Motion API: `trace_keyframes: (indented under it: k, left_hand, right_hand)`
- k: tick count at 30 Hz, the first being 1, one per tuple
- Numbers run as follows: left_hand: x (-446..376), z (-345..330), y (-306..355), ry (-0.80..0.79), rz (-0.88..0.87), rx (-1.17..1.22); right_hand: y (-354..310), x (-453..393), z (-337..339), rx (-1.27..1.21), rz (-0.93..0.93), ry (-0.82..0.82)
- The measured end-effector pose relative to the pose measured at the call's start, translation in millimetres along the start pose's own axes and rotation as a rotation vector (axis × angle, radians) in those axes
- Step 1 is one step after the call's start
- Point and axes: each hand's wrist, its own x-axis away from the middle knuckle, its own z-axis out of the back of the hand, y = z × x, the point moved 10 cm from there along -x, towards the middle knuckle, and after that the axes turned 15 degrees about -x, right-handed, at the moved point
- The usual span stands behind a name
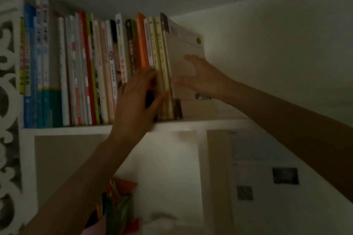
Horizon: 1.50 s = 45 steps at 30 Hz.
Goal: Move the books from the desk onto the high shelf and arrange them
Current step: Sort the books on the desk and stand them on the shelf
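Dim home study corner, as we read it: white high shelf [76, 129] packed with upright books [86, 74], carved white fretwork panel [8, 101] at left, photos [285, 175] stuck on wall, pen holder [114, 206] below.

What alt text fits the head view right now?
Both hands reach up to a row of upright books on a high white shelf: the left hand presses the spines, and the right hand lies flat against the beige end book.
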Motion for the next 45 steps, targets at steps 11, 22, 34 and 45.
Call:
trace_keyframes:
  k: [11,22,34,45]
  left_hand:
    - [151.3,-41.8,205.2,-0.049,-0.273,0.557]
    - [468.1,-212.8,422.8,-1.293,-0.106,0.890]
    - [589.0,-290.9,639.3,-1.688,0.157,0.786]
    - [611.7,-323.6,659.3,-1.700,1.166,0.983]
  right_hand:
    - [45.1,275.9,95.7,0.222,-0.112,0.392]
    - [261.1,713.5,158.3,0.328,-1.239,0.314]
    - [329.4,871.3,327.2,0.834,-1.093,0.290]
    - [314.6,792.5,336.3,0.859,-0.647,0.437]
